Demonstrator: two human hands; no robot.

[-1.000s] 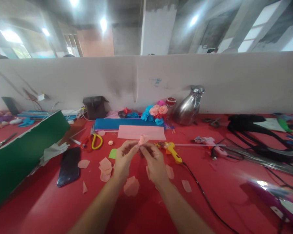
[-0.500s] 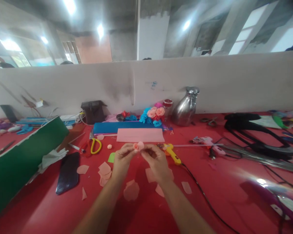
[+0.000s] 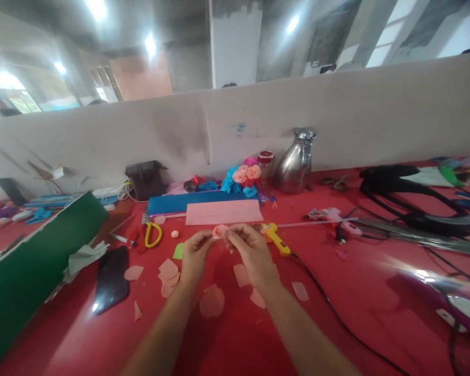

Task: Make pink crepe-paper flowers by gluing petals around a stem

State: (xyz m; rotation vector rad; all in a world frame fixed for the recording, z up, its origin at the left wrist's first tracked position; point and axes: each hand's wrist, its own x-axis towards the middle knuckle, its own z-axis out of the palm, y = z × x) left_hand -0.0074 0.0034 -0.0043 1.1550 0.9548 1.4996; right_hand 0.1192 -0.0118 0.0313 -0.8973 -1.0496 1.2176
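Note:
Between my two hands, above the red table, is a small pink paper flower (image 3: 220, 231). My left hand (image 3: 196, 254) pinches it from the left. From the right, the thumb and fingers of my right hand (image 3: 251, 253) close on its edge. Pink paper petals (image 3: 212, 301) lie below my wrists, and more cut petals (image 3: 168, 272) are left of my left hand. A petal piece (image 3: 242, 274) shows partly beneath my right hand. Just beyond the flower is a folded pink paper sheet (image 3: 223, 211).
A yellow glue gun (image 3: 278, 241) with a black cord lies right of my hands. Yellow-handled scissors (image 3: 153, 235), a phone (image 3: 112, 279) and a green board (image 3: 43, 277) are on the left. Behind stand finished paper flowers (image 3: 243, 177) and a steel jug (image 3: 296, 162).
The loose pink petal at the flower's right now sits closer around it, and the flower's rolled centre faces me more. The whole view has tilted slightly.

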